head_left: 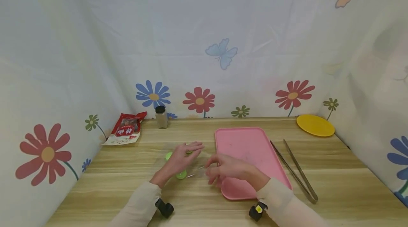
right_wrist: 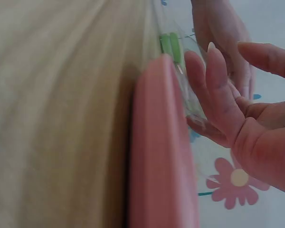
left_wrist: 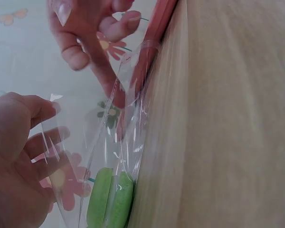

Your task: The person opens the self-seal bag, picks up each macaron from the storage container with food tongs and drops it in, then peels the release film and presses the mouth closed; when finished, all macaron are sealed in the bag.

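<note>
Patience suits this clear bag, which lies on the table just left of the pink tray; I cannot tell whether my left hand pinches it; my right hand sits loose and parted at the tray-side end; I'd steady the green pieces and spread the bag gently, without tugging.

The left hand, at the lower left, holds up one layer of a clear plastic bag, its thumb near the raised corner and two fingers seen through the film. At the top, the right hand reaches down with one finger touching the bag. Two green pieces lie inside side by side. A pink edge shows along the wooden tabletop; a pale backdrop carries flowers and an orange butterfly.
</note>
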`<state>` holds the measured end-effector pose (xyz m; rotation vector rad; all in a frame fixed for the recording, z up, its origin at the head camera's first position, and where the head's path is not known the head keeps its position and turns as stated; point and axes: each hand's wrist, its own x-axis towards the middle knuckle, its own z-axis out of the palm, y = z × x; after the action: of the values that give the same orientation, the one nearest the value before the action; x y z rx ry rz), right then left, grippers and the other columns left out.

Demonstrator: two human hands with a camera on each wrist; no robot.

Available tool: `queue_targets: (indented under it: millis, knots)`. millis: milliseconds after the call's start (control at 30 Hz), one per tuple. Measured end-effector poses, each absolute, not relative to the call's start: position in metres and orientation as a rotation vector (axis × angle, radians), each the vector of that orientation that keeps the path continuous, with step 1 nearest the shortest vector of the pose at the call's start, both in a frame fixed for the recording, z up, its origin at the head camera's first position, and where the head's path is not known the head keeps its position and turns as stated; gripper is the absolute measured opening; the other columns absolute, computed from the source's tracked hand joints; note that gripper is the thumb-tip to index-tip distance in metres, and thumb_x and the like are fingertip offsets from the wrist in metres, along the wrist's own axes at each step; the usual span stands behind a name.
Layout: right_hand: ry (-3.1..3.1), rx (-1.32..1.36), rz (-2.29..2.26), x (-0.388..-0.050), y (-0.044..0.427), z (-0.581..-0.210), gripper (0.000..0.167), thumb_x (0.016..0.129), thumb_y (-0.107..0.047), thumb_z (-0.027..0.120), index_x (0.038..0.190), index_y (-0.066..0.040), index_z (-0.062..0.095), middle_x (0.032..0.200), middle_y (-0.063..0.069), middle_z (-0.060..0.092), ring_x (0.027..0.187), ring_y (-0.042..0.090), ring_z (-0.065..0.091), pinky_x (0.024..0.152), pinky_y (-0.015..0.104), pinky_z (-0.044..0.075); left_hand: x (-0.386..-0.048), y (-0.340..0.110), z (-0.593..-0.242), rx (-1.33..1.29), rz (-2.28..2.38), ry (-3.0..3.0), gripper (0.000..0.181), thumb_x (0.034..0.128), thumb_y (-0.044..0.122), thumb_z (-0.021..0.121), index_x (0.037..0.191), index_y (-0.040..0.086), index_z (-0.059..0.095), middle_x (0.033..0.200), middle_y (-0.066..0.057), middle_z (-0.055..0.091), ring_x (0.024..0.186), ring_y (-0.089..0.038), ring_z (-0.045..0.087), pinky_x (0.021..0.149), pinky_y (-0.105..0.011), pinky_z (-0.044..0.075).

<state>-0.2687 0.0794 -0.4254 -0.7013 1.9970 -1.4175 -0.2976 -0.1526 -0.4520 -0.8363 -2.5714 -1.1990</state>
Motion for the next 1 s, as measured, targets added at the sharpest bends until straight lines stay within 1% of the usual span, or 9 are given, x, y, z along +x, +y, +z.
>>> queue_targets:
  millis: [167,300,400,567,700,800,867,933,1000]
  knots:
    - [1.878,-0.655,-1.480,-0.275,0.074,-0.431,0.045,0.097,-0.015,0.063,0.133,0.010,0.051,0.101,0.025,0.071,0.088,0.037,0.071,0.075,0.043,0.060,-0.300,-0.153,-0.449,-0.839,-1.186,-2.561,0.028,0.1010,0.018,0.062,0.127,0.012,0.071,0.136,-0.010,0.062,0.135,-0.032,0.049,0.114,-0.067,0.017]
    - [1.864,-0.641,-1.535,-0.277,0.071,-0.433,0.047,0.096,-0.013,0.064,0.132,0.014,0.052,0.116,0.026,0.066,0.098,0.036,0.069,0.081,0.042,0.059,-0.301,-0.153,-0.447,-0.841,-1.178,-2.555,0.028,0.1010,0.017,0.062,0.127,0.012,0.070,0.136,-0.010,0.062,0.134,-0.031,0.050,0.114,-0.067,0.018]
    - [1.886,-0.614,-1.571,-0.278,0.069,-0.433,0.044,0.096,-0.012,0.065,0.130,0.015,0.055,0.122,0.025,0.062,0.100,0.036,0.067,0.085,0.042,0.058,-0.302,-0.154,-0.446,-0.840,-1.173,-2.557,0.028,0.1013,0.017,0.061,0.127,0.012,0.070,0.137,-0.010,0.062,0.135,-0.030,0.050,0.114,-0.066,0.019]
    - [1.930,-0.620,-1.558,-0.274,0.070,-0.430,0.045,0.096,-0.014,0.065,0.130,0.013,0.055,0.125,0.023,0.061,0.098,0.039,0.067,0.087,0.042,0.056,-0.301,-0.154,-0.445,-0.863,-1.169,-2.579,0.030,0.1019,0.024,0.061,0.129,0.013,0.069,0.138,-0.007,0.061,0.136,-0.027,0.049,0.115,-0.063,0.023]
    - [1.965,-0.638,-1.539,-0.270,0.071,-0.429,0.047,0.096,-0.016,0.065,0.132,0.013,0.054,0.126,0.022,0.061,0.098,0.038,0.066,0.088,0.043,0.055,-0.305,-0.154,-0.443,-0.869,-1.184,-2.618,0.034,0.1040,0.029,0.057,0.132,0.013,0.067,0.140,-0.005,0.060,0.136,-0.024,0.049,0.114,-0.056,0.030]
    - [1.969,-0.679,-1.509,-0.267,0.071,-0.431,0.045,0.097,-0.017,0.064,0.130,0.012,0.055,0.124,0.020,0.062,0.099,0.037,0.066,0.088,0.043,0.055,-0.312,-0.158,-0.440,-0.832,-1.148,-2.677,0.033,0.1042,0.023,0.056,0.134,0.012,0.066,0.141,-0.008,0.059,0.135,-0.026,0.050,0.112,-0.052,0.036]
    - [1.959,-0.698,-1.491,-0.266,0.070,-0.433,0.044,0.096,-0.016,0.065,0.128,0.012,0.057,0.121,0.019,0.064,0.099,0.036,0.066,0.088,0.043,0.056,-0.320,-0.161,-0.439,-0.823,-1.062,-2.746,0.033,0.1032,0.017,0.057,0.134,0.007,0.065,0.140,-0.011,0.059,0.132,-0.029,0.052,0.110,-0.052,0.039]
    - [1.952,-0.704,-1.476,-0.265,0.070,-0.434,0.042,0.096,-0.016,0.065,0.127,0.011,0.058,0.120,0.018,0.065,0.098,0.035,0.067,0.088,0.042,0.056,-0.330,-0.162,-0.437,-0.818,-0.951,-2.827,0.033,0.1019,0.012,0.059,0.133,0.003,0.064,0.138,-0.014,0.060,0.125,-0.030,0.057,0.106,-0.049,0.043]
    - [1.952,-0.696,-1.474,-0.265,0.071,-0.435,0.042,0.095,-0.017,0.066,0.127,0.010,0.058,0.119,0.016,0.065,0.098,0.034,0.067,0.088,0.042,0.056,-0.343,-0.163,-0.435,-0.822,-0.874,-2.899,0.033,0.1016,0.008,0.058,0.133,-0.002,0.062,0.134,-0.017,0.062,0.122,-0.031,0.058,0.105,-0.048,0.044]
